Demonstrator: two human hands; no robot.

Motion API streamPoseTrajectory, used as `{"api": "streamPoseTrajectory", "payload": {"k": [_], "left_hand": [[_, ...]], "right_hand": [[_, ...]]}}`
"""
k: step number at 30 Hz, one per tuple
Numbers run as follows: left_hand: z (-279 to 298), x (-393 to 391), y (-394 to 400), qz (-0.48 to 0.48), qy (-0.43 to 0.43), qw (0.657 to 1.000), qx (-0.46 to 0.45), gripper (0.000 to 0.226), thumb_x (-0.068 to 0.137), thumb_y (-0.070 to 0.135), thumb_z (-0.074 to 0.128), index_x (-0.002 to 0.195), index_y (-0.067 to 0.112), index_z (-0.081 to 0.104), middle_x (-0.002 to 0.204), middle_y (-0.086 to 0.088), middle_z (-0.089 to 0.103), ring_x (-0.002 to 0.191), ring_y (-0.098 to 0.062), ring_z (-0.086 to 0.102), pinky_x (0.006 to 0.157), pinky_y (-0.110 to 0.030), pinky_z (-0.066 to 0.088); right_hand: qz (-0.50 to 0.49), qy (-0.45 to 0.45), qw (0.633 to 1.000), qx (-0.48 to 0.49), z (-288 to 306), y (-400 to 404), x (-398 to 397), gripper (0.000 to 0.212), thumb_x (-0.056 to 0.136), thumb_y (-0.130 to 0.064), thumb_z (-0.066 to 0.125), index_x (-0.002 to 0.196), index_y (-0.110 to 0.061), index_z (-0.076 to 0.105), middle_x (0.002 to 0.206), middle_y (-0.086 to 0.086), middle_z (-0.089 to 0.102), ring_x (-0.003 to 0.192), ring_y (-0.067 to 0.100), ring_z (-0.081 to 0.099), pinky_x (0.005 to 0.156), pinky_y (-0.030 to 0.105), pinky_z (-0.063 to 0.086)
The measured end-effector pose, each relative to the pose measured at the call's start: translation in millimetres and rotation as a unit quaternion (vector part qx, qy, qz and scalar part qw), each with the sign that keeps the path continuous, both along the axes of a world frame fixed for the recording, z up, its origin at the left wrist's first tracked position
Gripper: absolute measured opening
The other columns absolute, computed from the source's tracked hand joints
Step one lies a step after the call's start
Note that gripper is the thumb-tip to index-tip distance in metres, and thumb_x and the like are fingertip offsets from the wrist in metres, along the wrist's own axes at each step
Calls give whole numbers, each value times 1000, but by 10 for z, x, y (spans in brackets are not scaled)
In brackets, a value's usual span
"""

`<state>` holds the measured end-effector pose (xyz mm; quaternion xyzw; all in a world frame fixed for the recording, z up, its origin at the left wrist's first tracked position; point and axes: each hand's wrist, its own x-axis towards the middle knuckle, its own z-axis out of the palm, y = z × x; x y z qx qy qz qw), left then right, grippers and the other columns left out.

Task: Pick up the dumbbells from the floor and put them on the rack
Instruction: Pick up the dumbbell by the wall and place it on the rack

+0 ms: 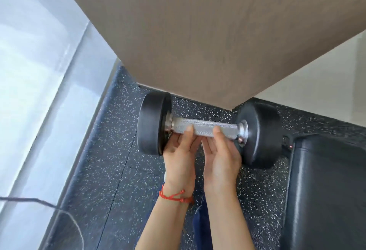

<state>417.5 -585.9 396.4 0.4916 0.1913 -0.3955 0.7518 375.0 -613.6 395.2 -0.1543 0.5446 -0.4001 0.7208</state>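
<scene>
Flooring (138, 170) of speckled rubber lies beneath 1 dumbbell (208, 129), which is positioned just before a wood-panelled corner (198, 42). Whether it rests on the floor or is raised cannot be told. Both palms are turned upward under the knurled handle (206, 128): the left hand (179, 154) and right hand (220, 156) are wrapped around it side by side, thumbs on top. The pick-up step is judged to be in hand. A balanced 2-handed lift is required next. No rack is visible; the fingers are hidden behind the handle.
</scene>
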Motion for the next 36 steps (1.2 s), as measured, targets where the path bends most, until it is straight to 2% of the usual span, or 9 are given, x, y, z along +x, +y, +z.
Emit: {"api": "streamPoseTrajectory", "payload": {"k": [5, 7, 9, 12, 15, 21, 26, 33, 36], "left_hand": [[863, 330, 66, 20, -36, 998, -51, 19, 90, 7, 50, 107, 0, 55, 107, -21, 57, 91, -21, 61, 76, -22, 56], [1134, 447, 100, 33, -46, 996, -65, 19, 90, 8, 50, 106, 0, 56, 107, -21, 58, 89, -20, 62, 77, -22, 56], [1359, 565, 143, 50, -59, 994, -72, 27, 91, 7, 49, 114, -6, 53, 111, -23, 58, 93, -23, 62, 76, -21, 56], [1599, 696, 203, 75, -77, 991, -78, 26, 92, 6, 47, 115, -6, 52, 109, -23, 59, 91, -23, 62, 72, -21, 55], [1768, 825, 247, 106, -85, 987, -90, 24, 91, 6, 48, 111, -4, 55, 107, -22, 61, 91, -21, 64, 73, -21, 55], [2099, 1032, 293, 193, -98, 972, -87, 30, 91, 7, 48, 117, -9, 52, 112, -25, 60, 95, -25, 63, 77, -24, 56], [2310, 1102, 462, 275, -126, 949, -93, 30, 90, 8, 50, 116, -7, 53, 112, -23, 63, 95, -21, 65, 82, -24, 56], [2520, 1128, 719, 388, -170, 904, -64, 11, 90, 5, 50, 90, 5, 61, 80, -3, 75, 77, -12, 70, 66, -18, 55], [2558, 1084, 851, 434, -164, 885, -45, 13, 90, 8, 51, 98, 3, 61, 97, -12, 70, 88, -18, 68, 74, -22, 57]], "right_hand": [[46, -23, 997, -57, 879, 3, 378, 23, 84, -8, 60, 68, -19, 73, 76, -1, 72, 82, 12, 67, 73, 22, 53], [63, -33, 995, -69, 1149, 28, 495, 17, 84, -8, 60, 73, -16, 71, 81, 1, 72, 86, 15, 66, 76, 24, 53], [82, -46, 993, -77, 1398, 54, 621, 9, 84, -8, 60, 83, -13, 67, 89, 7, 69, 92, 20, 64, 79, 26, 52], [98, -52, 989, -95, 1637, 103, 759, 7, 83, -8, 61, 83, -12, 67, 86, 5, 71, 91, 20, 65, 76, 24, 54], [133, -66, 983, -106, 1842, 124, 898, 6, 82, -9, 62, 84, -12, 67, 82, 1, 73, 88, 18, 67, 75, 23, 54], [226, -96, 965, -95, 2154, 107, 1176, 9, 84, -7, 59, 88, -12, 66, 84, 0, 72, 88, 16, 67, 78, 24, 54], [286, -138, 946, -63, 2394, 239, 1337, 10, 84, -5, 58, 88, -11, 65, 79, 0, 72, 81, 13, 67, 69, 20, 55], [405, -165, 899, -37, 2618, 463, 1468, 20, 83, -6, 58, 103, -5, 61, 100, 11, 68, 89, 17, 66, 77, 23, 56], [450, -173, 876, -33, 2662, 585, 1478, 17, 84, -5, 57, 100, -6, 62, 97, 8, 69, 86, 16, 67, 74, 22, 56]]}}
